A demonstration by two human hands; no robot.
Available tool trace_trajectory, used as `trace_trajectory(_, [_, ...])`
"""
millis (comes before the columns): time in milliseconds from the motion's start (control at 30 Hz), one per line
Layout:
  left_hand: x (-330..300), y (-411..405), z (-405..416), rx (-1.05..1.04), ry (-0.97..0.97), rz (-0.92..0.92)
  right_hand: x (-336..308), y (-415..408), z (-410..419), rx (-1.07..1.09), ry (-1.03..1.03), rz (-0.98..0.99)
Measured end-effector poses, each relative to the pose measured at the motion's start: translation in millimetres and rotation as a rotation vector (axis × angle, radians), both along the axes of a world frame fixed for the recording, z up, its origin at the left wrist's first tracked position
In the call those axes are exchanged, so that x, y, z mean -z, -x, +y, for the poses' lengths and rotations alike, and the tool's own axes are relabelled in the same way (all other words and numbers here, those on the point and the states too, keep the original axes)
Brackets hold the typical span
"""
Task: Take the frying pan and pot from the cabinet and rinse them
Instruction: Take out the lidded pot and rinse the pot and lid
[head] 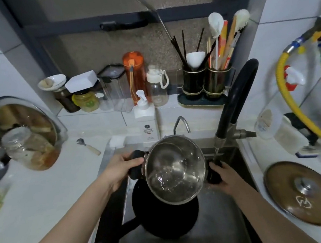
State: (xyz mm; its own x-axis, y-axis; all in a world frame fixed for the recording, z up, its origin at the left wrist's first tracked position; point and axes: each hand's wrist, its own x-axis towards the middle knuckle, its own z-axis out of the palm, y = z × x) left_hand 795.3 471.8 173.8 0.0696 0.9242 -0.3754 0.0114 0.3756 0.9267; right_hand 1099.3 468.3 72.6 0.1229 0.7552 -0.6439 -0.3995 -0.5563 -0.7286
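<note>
Rinsing step: left hand and right hand each clasp a handle of the pot above the frying pan; next, likely tipping water out.

The steel sink basin is crowded: the round black frying pan fills its left floor, the shiny steel pot hangs above it, and the curved black faucet hose blocks the right rear (bare floor shows front right).
</note>
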Motion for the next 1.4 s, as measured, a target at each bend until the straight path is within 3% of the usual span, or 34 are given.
trace_trajectory(233, [59, -11, -16, -0.043, 0.210, -0.121, -33, -39, -23, -0.024, -0.173, -0.246])
trace_trajectory(500, [81, -71, -11, -0.061, 0.339, -0.110, -53, -86, -49, 0.133, -0.120, -0.425])
trace_trajectory(700, [42, -79, 21, -0.101, 0.389, -0.150, -14, -87, -86, 0.180, 0.153, -0.197])
trace_trajectory(833, [12, -71, 38, -0.112, 0.290, -0.145, 3, -51, -88, 0.131, 0.176, -0.049])
trace_trajectory(1100, [-1, -11, 28, 0.030, 0.005, 0.115, 4, -11, -54, -0.049, 0.037, -0.089])
trace_trajectory(1267, [31, 14, 6, 0.162, -0.103, 0.357, 6, -20, -35, 0.013, -0.079, -0.144])
trace_trajectory(1400, [62, 4, -3, 0.237, -0.195, 0.595, 10, -39, -39, 0.004, -0.153, -0.365])
